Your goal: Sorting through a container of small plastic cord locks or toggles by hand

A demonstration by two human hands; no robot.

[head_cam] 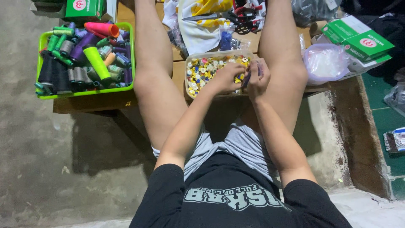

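A clear plastic tub [190, 90] full of many coloured buttons sits on a low wooden board between my knees. My left hand [225, 78] reaches into the tub, fingers curled over the buttons at its near right side. My right hand [256, 78] is closed around a thin dark tool or small item at the tub's right edge, touching the left hand's fingertips. What exactly it pinches is too small to tell.
A green basket [131, 50] of thread cones and spools stands left of my left knee. Green and white boxes [356, 42] and a clear bag [325, 62] lie to the right. Scissors [219, 17] and patterned cloth lie behind the tub. Bare concrete floor lies to the left.
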